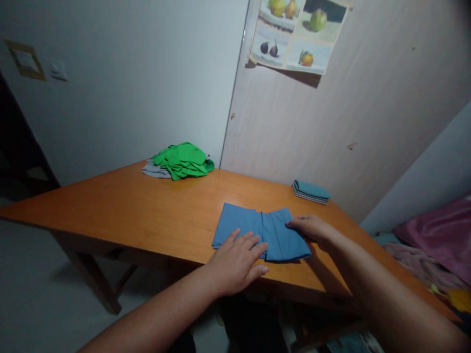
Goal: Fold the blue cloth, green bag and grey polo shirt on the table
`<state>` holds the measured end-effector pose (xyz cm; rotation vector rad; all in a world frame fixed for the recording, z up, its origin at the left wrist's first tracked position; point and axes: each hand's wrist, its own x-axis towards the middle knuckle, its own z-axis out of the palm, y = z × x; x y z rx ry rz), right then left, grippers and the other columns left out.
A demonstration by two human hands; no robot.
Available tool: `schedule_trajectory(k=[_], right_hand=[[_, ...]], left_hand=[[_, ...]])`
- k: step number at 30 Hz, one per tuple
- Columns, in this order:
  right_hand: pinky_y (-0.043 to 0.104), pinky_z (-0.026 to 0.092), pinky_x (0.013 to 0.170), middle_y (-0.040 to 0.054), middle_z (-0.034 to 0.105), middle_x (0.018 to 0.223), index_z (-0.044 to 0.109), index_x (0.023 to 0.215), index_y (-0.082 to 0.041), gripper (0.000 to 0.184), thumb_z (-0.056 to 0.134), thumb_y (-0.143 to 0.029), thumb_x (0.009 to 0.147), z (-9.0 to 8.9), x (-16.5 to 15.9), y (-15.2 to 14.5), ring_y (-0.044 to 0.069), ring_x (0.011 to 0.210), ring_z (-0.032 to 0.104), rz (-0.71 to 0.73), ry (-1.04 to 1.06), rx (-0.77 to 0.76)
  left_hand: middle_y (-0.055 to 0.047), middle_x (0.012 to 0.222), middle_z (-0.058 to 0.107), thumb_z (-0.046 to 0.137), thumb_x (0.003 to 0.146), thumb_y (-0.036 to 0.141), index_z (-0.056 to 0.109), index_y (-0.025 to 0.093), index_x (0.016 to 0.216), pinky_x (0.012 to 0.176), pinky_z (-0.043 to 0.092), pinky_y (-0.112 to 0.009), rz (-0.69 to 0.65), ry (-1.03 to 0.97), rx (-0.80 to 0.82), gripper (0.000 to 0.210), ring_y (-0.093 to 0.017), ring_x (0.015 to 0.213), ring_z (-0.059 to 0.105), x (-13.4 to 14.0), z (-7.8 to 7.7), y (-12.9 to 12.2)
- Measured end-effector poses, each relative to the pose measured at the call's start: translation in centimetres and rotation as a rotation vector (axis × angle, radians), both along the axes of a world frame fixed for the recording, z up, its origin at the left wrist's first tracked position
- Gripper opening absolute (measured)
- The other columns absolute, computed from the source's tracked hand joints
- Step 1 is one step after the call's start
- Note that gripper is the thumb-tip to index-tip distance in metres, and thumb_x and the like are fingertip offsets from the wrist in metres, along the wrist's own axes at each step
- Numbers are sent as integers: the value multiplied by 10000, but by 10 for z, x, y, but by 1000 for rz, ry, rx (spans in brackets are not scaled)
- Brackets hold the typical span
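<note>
While the left hand [238,262] lies flat, the right hand [309,227] grips the blue cloth [275,234]

Where the table [165,211] comes nearest to the person, the blue cloth lies folded just inside the front edge, right of the middle of the view. Its layers make two panels, left and right, with a narrow line running between them. The left hand is open, palm down, its fingers spread over the near part of the left panel, its thumb pointing right and its heel out past the table's edge. The right hand is closed on the right side of the blue cloth, fingertips on top; what its other fingers do underneath is hidden.

Behind the blue cloth, toward the right rear edge, sits a neat stack: a teal cloth [312,189] over a checked cloth [311,198]. Well apart from it, at the back left, a crumpled green cloth [185,159] rests partly on a grey cloth [157,170]. Above, a sheet of fruit pictures [297,35] hangs on a pale board [290,132]. Off to the right, beyond the table, pink fabric [441,233] lies heaped.
</note>
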<state>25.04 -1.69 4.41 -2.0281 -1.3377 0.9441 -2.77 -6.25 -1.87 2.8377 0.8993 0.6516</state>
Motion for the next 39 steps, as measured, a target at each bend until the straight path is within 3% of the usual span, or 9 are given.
schedule_trajectory(k=[7, 11, 16, 20, 23, 27, 31, 35, 39], right_hand=[[223, 215, 372, -65, 426, 406, 472, 591, -215, 270, 639, -264, 798, 53, -58, 10, 73, 357, 369, 136, -181, 67], [213, 216, 368, -41, 460, 389, 507, 569, -206, 238, 622, -233, 775, 64, -102, 20, 80, 363, 402, 240, -318, 69], [210, 284, 403, -12, 496, 399, 558, 565, -193, 176, 653, -224, 710, 56, -147, 37, 106, 418, 465, 333, -494, 58], [215, 364, 464, 1, 548, 459, 592, 603, -186, 136, 680, -238, 693, 42, -175, 48, 129, 485, 542, 398, -573, 36], [230, 387, 496, 22, 593, 522, 606, 617, -184, 151, 694, -272, 703, 28, -191, 52, 140, 519, 571, 434, -635, 36], [252, 399, 535, 43, 631, 594, 620, 624, -193, 208, 723, -346, 720, 8, -202, 54, 165, 585, 601, 441, -700, 67], [235, 396, 537, 26, 584, 517, 589, 589, -193, 335, 693, -422, 809, 0, -202, 54, 152, 564, 595, 411, -529, 84], [220, 405, 493, 14, 603, 529, 598, 712, -189, 369, 515, -451, 957, 9, -190, 45, 124, 474, 563, 382, -363, 68], [203, 382, 459, -6, 590, 561, 590, 780, -190, 332, 498, -447, 969, 16, -157, 26, 104, 458, 521, 230, -95, 212]], left_hand=[[-119, 1417, 587, 458, 999, 542, 533, 189, 1391, 1205, 255, -509, 2, -4, 88, 533, -293, 1400, 446, 0, -2, -4], [-140, 1343, 625, 464, 989, 559, 590, 151, 1302, 1201, 267, -494, -10, -2, 114, 529, -304, 1355, 484, -2, -2, -8], [-121, 1241, 662, 500, 981, 533, 585, 172, 1291, 1132, 354, -480, -17, -36, 127, 484, -293, 1208, 575, -6, -2, -16], [-101, 1114, 672, 519, 976, 496, 633, 183, 1149, 924, 475, -422, -7, -59, 118, 375, -277, 1053, 614, -12, -7, -23], [-91, 1044, 668, 526, 969, 485, 647, 184, 1028, 808, 482, -394, -8, -66, 134, 330, -268, 973, 618, -17, -14, -25], [-82, 1047, 670, 522, 969, 439, 642, 180, 983, 813, 479, -392, -30, -108, 158, 286, -261, 981, 617, -22, -22, -26], [-66, 1010, 685, 544, 957, 409, 647, 185, 992, 810, 484, -379, -97, -156, 140, 249, -236, 943, 626, -27, -24, -28], [-57, 956, 701, 518, 971, 371, 667, 196, 992, 815, 490, -354, -149, -265, 122, 231, -207, 923, 642, -35, -24, -34], [-49, 729, 641, 471, 978, 322, 637, 207, 781, 678, 469, -340, -42, -416, 99, 282, -179, 727, 605, -50, -13, -36]])
